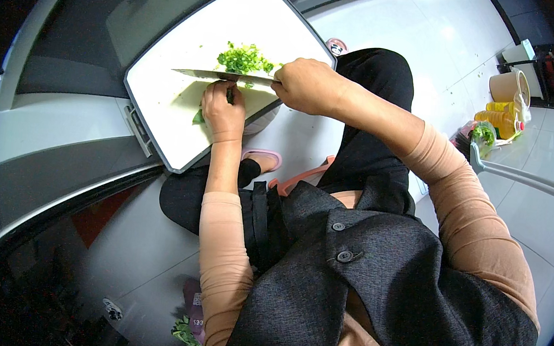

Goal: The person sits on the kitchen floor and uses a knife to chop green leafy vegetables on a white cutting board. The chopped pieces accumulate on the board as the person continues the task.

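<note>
A white cutting board with a dark rim lies tilted in the view before me. My right hand grips the handle of a kitchen knife, whose blade points left across the board. Just below the blade, my left hand presses green leafy vegetable onto the board, fingertips close to the blade. Most of that vegetable is hidden under the hand. Beyond the knife sits a heap of chopped greens, with a few bits scattered around it.
Right on the tiled floor stand bottles of yellow oil, a paper tub and bagged greens. Nearer is a pale blue metal frame. A purple bag with greens lies lower left. A glossy dark cabinet front borders the board's left.
</note>
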Demonstrator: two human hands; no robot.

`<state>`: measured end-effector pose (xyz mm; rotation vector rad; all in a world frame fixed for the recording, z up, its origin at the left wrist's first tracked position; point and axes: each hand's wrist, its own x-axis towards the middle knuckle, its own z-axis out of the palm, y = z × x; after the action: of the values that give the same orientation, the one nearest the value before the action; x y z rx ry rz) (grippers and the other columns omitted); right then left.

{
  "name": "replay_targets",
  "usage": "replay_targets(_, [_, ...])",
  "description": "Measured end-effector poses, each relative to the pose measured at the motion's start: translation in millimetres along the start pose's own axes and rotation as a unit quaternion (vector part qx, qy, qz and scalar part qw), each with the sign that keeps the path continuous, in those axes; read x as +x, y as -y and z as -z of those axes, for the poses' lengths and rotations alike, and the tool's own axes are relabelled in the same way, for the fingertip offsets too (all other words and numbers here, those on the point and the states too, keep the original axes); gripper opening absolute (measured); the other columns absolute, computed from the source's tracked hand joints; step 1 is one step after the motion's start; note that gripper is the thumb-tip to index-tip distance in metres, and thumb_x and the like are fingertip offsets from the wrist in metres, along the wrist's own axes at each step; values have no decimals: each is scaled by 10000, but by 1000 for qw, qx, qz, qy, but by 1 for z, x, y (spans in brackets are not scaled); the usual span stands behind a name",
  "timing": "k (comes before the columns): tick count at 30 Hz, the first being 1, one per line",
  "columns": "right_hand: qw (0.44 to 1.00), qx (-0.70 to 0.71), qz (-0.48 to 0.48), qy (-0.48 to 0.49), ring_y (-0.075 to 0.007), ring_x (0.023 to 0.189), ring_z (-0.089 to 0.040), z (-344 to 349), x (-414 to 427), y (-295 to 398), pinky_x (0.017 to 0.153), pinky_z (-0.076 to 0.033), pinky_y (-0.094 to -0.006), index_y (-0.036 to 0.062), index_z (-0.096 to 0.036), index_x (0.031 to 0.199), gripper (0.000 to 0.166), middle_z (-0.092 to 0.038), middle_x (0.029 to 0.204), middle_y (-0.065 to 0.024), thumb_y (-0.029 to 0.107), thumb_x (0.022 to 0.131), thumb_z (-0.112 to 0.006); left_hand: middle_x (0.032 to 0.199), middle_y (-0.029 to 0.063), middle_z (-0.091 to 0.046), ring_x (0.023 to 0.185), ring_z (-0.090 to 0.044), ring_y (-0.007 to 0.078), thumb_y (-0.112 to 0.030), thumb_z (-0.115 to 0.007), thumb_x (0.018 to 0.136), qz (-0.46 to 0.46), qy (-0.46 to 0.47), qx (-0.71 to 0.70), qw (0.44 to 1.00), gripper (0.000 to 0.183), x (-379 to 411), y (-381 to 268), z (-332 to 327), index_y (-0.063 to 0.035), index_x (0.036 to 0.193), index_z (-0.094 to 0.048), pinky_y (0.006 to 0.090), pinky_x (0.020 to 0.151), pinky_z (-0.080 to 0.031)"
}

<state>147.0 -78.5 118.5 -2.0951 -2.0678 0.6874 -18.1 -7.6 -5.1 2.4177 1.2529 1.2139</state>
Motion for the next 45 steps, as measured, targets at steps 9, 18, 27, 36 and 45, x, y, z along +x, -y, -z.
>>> replay_targets(9, [999,-16,-3,32,-349,689,-608,-6,9,6,668,-482,-417,-14,-632,766,272,-608,692,-203,200,827,-475,846,161,-583,806,-540,353,-89,-605,688,6,17,4,1000,159,0,-3,3,-10,826,-603,419,730,-442])
replay_targets(18, [999,22,4,33,-358,725,-609,-15,51,41,660,-488,-408,-9,-647,762,214,-617,748,-206,174,746,-537,816,120,-563,806,-524,325,-95,-633,681,-23,-37,-9,999,117,-2,0,-4,-39,764,-572,407,750,-424])
replay_targets(27, [999,22,-15,35,-348,748,-604,-14,48,12,697,-477,-405,-3,-642,798,274,-617,771,-199,230,800,-498,822,78,-564,820,-513,284,-110,-631,669,-74,55,122,988,117,10,-13,27,-73,770,-584,367,799,-415])
replay_targets(36, [999,27,1,-36,-361,667,-597,-9,30,-15,666,-477,-413,-6,-638,801,293,-603,694,-212,252,812,-500,891,121,-582,875,-531,301,-41,-576,697,-13,48,-2,999,127,-1,-5,12,-13,818,-606,379,791,-425])
replay_targets(45, [1000,22,7,-21,-339,628,-600,-3,11,-6,642,-483,-404,1,-641,787,264,-599,646,-191,220,821,-498,903,134,-597,878,-541,311,-70,-591,706,-5,22,8,1000,154,-2,-8,3,-24,850,-622,395,798,-425])
